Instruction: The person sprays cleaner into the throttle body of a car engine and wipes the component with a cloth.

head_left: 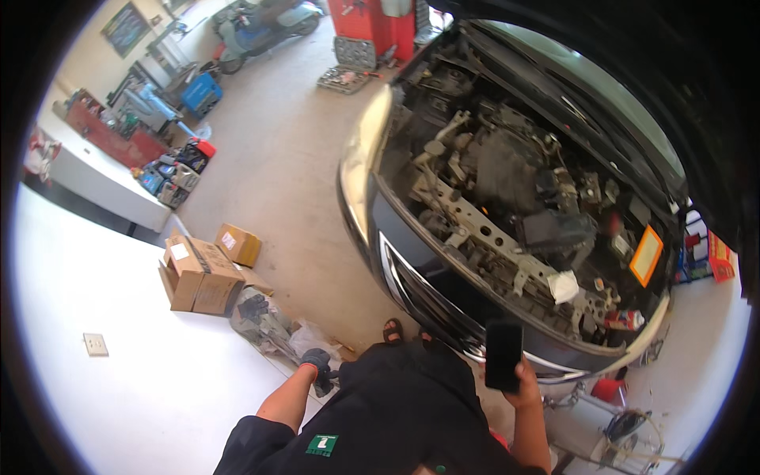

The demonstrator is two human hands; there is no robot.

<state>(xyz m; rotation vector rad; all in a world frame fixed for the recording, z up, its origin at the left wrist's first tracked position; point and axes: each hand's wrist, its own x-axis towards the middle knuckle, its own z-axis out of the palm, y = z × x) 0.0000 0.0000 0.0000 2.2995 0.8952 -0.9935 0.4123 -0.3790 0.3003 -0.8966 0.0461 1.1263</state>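
My right hand [522,385] is bare and wrapped round a black smartphone [504,355], held upright with a dark screen in front of the car's bumper. My left hand [317,360] wears a dark grey work glove and hangs low beside my body. Its fingers look curled, with something dark at them that I cannot make out. Ahead of me stands a dark car [427,273] with its hood raised. Its engine bay [499,174] is exposed, with a white cloth [563,286], a spray can [624,319] and an orange-framed air filter [647,256] along the front and right side.
Cardboard boxes [198,277] stand on the floor to the left, beside plastic-wrapped parts [265,321]. Farther off are bottles in a crate [174,174], an open tool case [348,67], a red cabinet [368,28] and a scooter [265,32]. A metal frame [606,427] stands at lower right.
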